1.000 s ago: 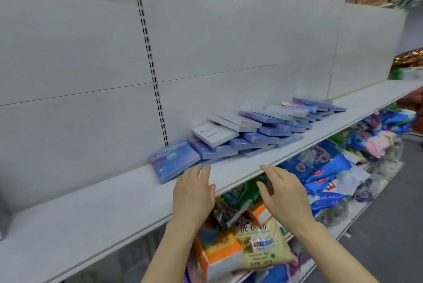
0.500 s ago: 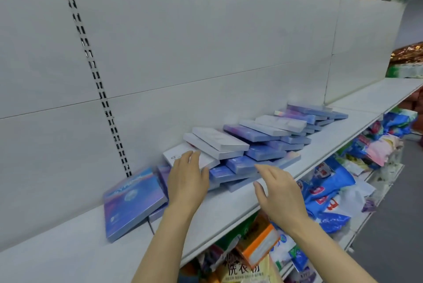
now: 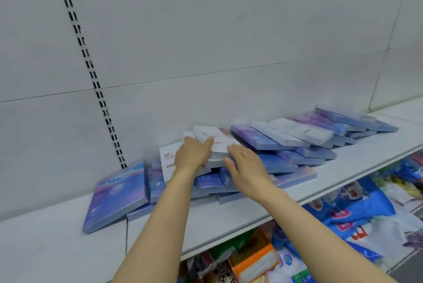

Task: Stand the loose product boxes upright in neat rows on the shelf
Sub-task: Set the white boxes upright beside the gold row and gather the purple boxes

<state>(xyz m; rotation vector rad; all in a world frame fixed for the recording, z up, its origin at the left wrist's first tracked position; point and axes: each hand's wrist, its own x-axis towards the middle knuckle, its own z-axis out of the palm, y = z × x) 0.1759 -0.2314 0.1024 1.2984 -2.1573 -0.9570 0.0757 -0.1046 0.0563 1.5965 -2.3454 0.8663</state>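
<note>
Several flat blue, purple and white product boxes [image 3: 286, 145] lie in a loose overlapping heap along the white shelf [image 3: 251, 209]. A blue box [image 3: 116, 195] at the heap's left end leans tilted against the others. My left hand [image 3: 192, 154] rests flat, fingers together, on a white box [image 3: 215, 143] on top of the heap. My right hand [image 3: 247, 166] lies beside it, fingers spread, over the white box's near edge and the blue boxes below. Neither hand is closed around a box.
A white back panel with a slotted upright [image 3: 91, 77] rises behind the shelf. The shelf continues to the left [image 3: 45, 248] and far right [image 3: 402, 113]. Below it, bagged goods [image 3: 343, 221] and an orange pack [image 3: 256, 262] fill the lower shelf.
Both hands moved forward from the shelf's front edge onto the heap; the left now lies on the white box and the right beside it. The view came closer.
</note>
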